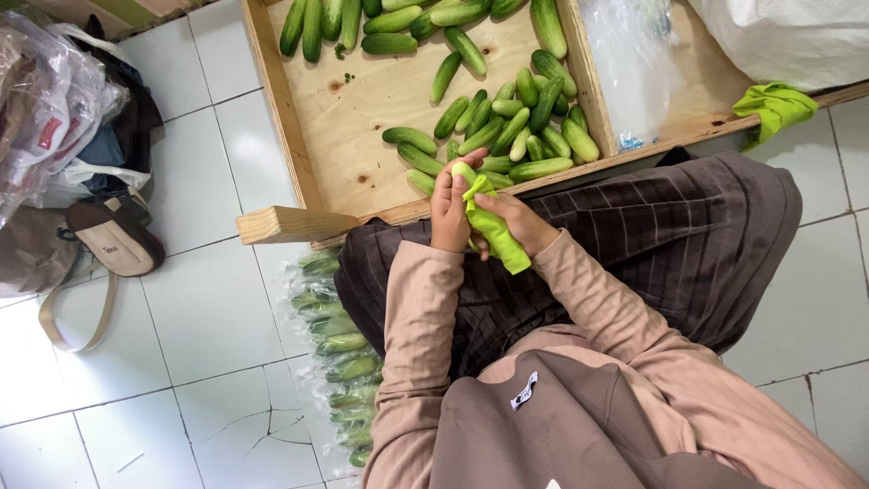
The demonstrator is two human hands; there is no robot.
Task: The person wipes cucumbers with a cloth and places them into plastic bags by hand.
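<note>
A white tiled floor [208, 308] is filling most of the view, and the person is sitting on it with a dark striped skirt [652, 235] spreading over the lap and peach sleeves [416, 344] reaching forward. Ahead of the knees, a shallow wooden tray [281, 127] is lying on the floor, with a divider splitting it into two compartments. The left compartment is holding a loose heap of cucumbers [507, 127], some in a row at the far edge and a denser cluster near the front rim. The right compartment is carrying a clear plastic bag [625, 72] and part of a large white sack [787, 36]. A spare green cloth [774, 107] is hanging over the tray's front edge at the right.

At the far left, a pile of bags [63, 136] is resting against the wall, with a beige strap trailing across the tiles. Beside the person's left knee, a row of cucumbers packed in clear plastic [339, 353] is lying on the floor.

Just over the front rim of the tray, both hands are meeting. The left hand [450, 213] is keeping a closed grip around a pale green cucumber [463, 170], whose tip is showing above the fingers. The right hand [520, 222] is holding a bright green cloth [493, 231] pinched in its grip, pressing it against the lower part of that cucumber while the rest of the cloth is hanging toward the lap.
</note>
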